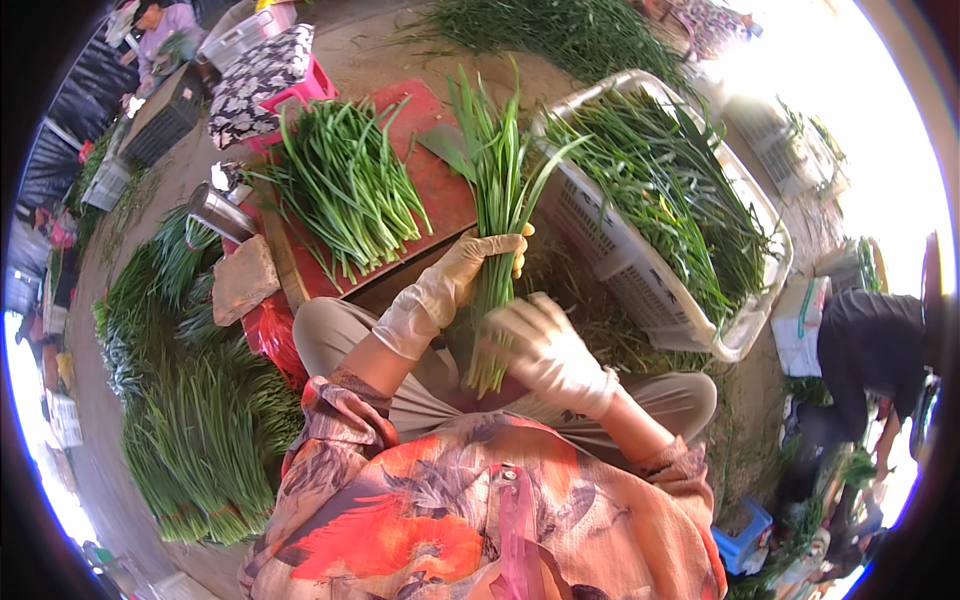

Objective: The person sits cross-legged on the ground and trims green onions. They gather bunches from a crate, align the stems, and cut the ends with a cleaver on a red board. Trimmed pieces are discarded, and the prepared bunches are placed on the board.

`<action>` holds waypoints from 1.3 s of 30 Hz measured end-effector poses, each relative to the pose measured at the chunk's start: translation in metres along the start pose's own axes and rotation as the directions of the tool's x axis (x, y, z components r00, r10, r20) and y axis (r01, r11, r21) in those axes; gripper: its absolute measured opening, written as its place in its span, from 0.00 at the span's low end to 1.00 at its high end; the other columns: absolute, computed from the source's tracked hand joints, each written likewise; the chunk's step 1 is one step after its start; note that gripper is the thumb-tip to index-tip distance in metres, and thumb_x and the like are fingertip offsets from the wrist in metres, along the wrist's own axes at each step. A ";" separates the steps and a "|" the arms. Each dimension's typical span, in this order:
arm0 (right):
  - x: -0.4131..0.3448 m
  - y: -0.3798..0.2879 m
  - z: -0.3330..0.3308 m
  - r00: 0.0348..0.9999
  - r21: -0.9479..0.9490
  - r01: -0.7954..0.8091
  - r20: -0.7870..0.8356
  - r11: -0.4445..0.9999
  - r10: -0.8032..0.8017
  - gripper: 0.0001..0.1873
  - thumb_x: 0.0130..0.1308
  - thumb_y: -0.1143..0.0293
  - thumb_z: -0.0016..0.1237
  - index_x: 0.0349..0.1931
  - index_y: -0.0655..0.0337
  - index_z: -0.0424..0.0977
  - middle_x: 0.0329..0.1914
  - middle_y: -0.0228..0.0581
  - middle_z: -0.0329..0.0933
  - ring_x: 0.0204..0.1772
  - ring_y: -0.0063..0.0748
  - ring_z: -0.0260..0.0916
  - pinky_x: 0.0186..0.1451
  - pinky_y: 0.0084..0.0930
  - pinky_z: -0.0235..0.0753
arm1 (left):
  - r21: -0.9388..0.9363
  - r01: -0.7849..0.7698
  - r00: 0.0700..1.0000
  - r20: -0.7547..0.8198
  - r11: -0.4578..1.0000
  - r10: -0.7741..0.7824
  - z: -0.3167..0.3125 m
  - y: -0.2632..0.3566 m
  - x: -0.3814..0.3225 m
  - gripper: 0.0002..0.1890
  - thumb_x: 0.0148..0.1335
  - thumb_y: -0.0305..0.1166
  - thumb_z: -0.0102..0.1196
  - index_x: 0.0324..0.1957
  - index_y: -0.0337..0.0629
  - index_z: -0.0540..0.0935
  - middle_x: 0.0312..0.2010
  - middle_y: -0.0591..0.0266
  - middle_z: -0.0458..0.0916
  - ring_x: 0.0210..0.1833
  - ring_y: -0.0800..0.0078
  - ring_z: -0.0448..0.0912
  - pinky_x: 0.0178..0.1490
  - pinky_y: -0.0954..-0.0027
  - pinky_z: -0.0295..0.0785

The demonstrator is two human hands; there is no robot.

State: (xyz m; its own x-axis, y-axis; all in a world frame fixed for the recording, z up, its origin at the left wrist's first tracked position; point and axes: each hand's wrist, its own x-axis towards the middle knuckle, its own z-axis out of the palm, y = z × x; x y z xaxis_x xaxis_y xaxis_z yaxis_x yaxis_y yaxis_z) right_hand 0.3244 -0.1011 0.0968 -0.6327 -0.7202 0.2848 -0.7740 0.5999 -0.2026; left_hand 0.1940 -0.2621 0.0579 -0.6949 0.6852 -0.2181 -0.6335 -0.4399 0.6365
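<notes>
My gloved left hand [466, 271] is closed around the middle of an upright bunch of garlic chives [499, 187]. The leaf tips fan out above the fist and the pale stem ends hang over my lap. My right hand [544, 352], also gloved, is blurred by motion beside the lower stems; whether its fingers grip any is unclear. Beyond my knees, a loose heap of chives [356, 187] lies on a low red table [405, 101]. A flat grey blade [444, 146] rests on the same table, partly behind the held bunch.
On my right stands a white plastic crate [600, 247] full of chives. Bundled chives [202, 442] cover the floor at left, near a brick [244, 280], a steel flask [221, 212] and a red plastic bag [277, 337]. A cushioned pink stool [300, 90] sits beyond. Other people work around.
</notes>
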 end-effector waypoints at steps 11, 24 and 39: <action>0.119 0.089 0.040 0.726 0.746 -0.357 -0.157 0.562 0.669 0.35 0.54 0.73 0.56 0.63 0.68 0.58 0.50 0.51 0.74 0.53 0.40 0.73 0.55 0.33 0.71 | 0.385 -0.477 0.830 -0.100 0.790 0.549 0.027 0.063 0.024 0.15 0.55 0.24 0.65 0.47 0.35 0.82 0.40 0.58 0.85 0.44 0.71 0.82 0.51 0.71 0.77; 0.265 0.142 0.106 0.822 0.749 -0.421 0.076 0.511 0.565 0.23 0.61 0.68 0.53 0.55 0.66 0.65 0.40 0.45 0.77 0.40 0.34 0.77 0.42 0.31 0.78 | 0.603 -0.316 0.672 -0.403 0.733 0.621 -0.099 0.182 0.024 0.25 0.44 0.39 0.73 0.44 0.39 0.81 0.40 0.58 0.84 0.51 0.62 0.77 0.64 0.59 0.60; 0.313 0.129 0.133 0.874 0.620 -0.457 0.179 0.638 0.451 0.35 0.66 0.48 0.48 0.53 0.78 0.69 0.48 0.64 0.76 0.54 0.47 0.75 0.58 0.35 0.70 | 0.917 -0.131 0.046 -0.373 0.376 0.927 -0.176 0.157 -0.033 0.29 0.55 0.24 0.61 0.61 0.36 0.69 0.60 0.53 0.69 0.58 0.63 0.70 0.63 0.62 0.66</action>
State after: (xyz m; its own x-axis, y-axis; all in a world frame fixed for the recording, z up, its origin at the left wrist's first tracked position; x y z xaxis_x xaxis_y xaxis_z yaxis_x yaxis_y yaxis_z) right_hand 0.0229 -0.2959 0.0351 -0.9069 -0.4212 -0.0104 -0.2205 0.4955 -0.8402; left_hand 0.0572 -0.4563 0.0346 -0.7463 -0.5925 0.3035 0.1648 0.2773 0.9466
